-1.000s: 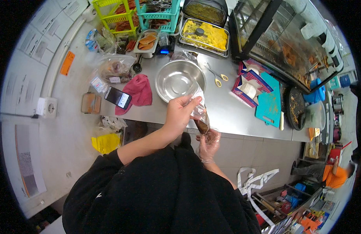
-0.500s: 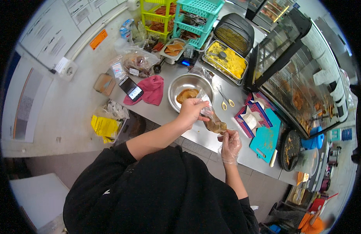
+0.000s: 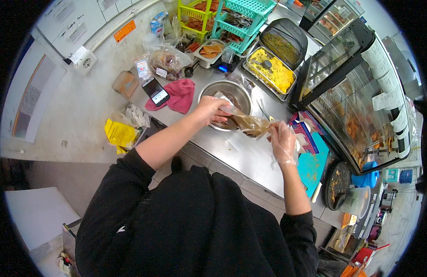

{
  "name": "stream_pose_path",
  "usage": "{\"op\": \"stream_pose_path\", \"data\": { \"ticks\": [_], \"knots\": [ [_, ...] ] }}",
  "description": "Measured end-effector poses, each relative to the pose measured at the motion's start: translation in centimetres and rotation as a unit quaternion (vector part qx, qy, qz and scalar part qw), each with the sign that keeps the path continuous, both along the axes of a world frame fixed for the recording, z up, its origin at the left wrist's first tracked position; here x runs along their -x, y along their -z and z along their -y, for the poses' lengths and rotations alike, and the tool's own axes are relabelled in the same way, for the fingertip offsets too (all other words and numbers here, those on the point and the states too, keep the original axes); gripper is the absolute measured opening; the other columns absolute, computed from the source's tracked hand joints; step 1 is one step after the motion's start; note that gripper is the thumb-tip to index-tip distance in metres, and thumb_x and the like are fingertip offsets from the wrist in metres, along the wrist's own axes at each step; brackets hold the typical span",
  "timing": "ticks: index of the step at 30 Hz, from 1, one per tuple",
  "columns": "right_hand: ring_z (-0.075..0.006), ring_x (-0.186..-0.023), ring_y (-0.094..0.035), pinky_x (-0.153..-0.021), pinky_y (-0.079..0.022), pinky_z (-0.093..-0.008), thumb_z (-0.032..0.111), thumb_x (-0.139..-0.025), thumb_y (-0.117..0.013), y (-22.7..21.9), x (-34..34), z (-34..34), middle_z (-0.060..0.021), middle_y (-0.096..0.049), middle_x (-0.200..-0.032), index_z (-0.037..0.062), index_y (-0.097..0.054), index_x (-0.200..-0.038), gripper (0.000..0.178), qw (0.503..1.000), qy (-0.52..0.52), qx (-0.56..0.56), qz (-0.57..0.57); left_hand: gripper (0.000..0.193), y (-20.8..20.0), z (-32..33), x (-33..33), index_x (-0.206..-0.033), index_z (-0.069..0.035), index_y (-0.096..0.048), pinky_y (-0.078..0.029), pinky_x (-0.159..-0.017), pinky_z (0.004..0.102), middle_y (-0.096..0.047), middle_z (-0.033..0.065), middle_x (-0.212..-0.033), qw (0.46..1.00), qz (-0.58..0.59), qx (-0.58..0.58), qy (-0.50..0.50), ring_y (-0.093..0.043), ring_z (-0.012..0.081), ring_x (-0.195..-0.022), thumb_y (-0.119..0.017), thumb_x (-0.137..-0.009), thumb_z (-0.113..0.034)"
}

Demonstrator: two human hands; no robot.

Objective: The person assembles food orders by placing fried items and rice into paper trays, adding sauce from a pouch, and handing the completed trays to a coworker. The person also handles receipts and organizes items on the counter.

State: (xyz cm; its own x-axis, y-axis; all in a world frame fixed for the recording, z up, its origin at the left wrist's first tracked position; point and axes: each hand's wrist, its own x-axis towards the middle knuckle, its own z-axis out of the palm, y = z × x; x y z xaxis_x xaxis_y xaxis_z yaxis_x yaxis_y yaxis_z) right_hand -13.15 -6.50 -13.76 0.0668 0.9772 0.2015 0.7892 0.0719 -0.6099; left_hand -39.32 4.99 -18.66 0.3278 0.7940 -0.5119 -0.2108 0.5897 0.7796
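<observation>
My left hand (image 3: 212, 111) is bare, its thumb and fingers pinched on one end of a clear plastic bag (image 3: 251, 124). My right hand (image 3: 283, 143), in a thin see-through glove, is closed on the other end. The bag is stretched between them, sloping down toward my right, with something brown inside. Its left end hangs over a steel bowl (image 3: 244, 94), and the rest reaches past the rim, above the metal surface (image 3: 257, 166). Some brown food lies in the bowl, partly hidden by my left hand and the bag.

Left of the bowl, a phone (image 3: 155, 92) with a lit screen overlaps a crumpled pink cloth (image 3: 182, 96). Just to the bowl's right lie scissors (image 3: 263, 109), partly covered from view. Behind them, yellow food (image 3: 274, 74) fills a metal tray (image 3: 265, 84). Farther right, a turquoise chopping board (image 3: 313, 168) lies beside patterned boxes (image 3: 310, 142), my gloved hand partly in front of them. A glass cabinet (image 3: 338, 76) stands beyond, and a round black pan (image 3: 336, 187) sits near the board.
</observation>
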Motion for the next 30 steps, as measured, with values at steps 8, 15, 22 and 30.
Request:
{"op": "stream_pose_path", "data": {
  "ticks": [8, 15, 22, 30],
  "knots": [
    [-0.0291, -0.064, -0.069, -0.06, -0.051, -0.0413, 0.015, -0.091, -0.064, -5.0, 1.4, -7.6, -0.0197, -0.066, -0.073, 0.0029, -0.069, -0.094, 0.013, 0.971, -0.134, -0.069, 0.185, 0.024, 3.0, -2.8, 4.2, -0.1, -0.007, -0.069, -0.06, -0.069, 0.0289, -0.071, -0.0006, -0.092, 0.998, 0.002, 0.063, -0.017, -0.068, 0.0118, -0.08, -0.079, -0.085, -0.023],
    [-0.0395, -0.082, -0.067, -0.074, -0.053, -0.0445, 0.012, -0.086, -0.062, -10.7, 6.3, -12.6, -0.0218, -0.068, -0.086, 0.0019, -0.069, -0.091, 0.013, 0.928, -0.213, 0.034, 0.305, 0.023, 6.6, -4.5, 6.1, -0.1, -0.007, -0.073, -0.06, -0.071, 0.0254, -0.07, -0.0045, -0.083, 0.988, 0.06, 0.138, 0.018, -0.067, 0.0068, -0.077, -0.073, -0.088, -0.027],
    [-0.041, -0.088, -0.068, -0.074, -0.053, -0.0468, 0.009, -0.085, -0.059, -13.0, 11.5, -15.2, -0.0236, -0.069, -0.092, 0.0025, -0.07, -0.088, 0.013, 0.892, -0.256, 0.027, 0.372, 0.029, 7.8, -4.0, 6.2, -0.106, -0.005, -0.073, -0.057, -0.066, 0.0191, -0.071, -0.0045, -0.083, 0.982, 0.075, 0.171, -0.004, -0.067, 0.0056, -0.072, -0.069, -0.092, -0.029],
    [-0.0409, -0.092, -0.066, -0.079, -0.052, -0.0493, 0.013, -0.087, -0.057, -11.2, 9.9, -14.9, -0.0232, -0.068, -0.096, 0.0023, -0.068, -0.095, 0.017, 0.87, -0.297, -0.009, 0.394, 0.022, 10.6, -4.9, 3.7, -0.102, -0.006, -0.071, -0.054, -0.063, 0.0217, -0.07, 0.0013, -0.09, 0.981, 0.116, 0.152, -0.04, -0.063, 0.0103, -0.075, -0.07, -0.092, -0.026]
  ]
}}
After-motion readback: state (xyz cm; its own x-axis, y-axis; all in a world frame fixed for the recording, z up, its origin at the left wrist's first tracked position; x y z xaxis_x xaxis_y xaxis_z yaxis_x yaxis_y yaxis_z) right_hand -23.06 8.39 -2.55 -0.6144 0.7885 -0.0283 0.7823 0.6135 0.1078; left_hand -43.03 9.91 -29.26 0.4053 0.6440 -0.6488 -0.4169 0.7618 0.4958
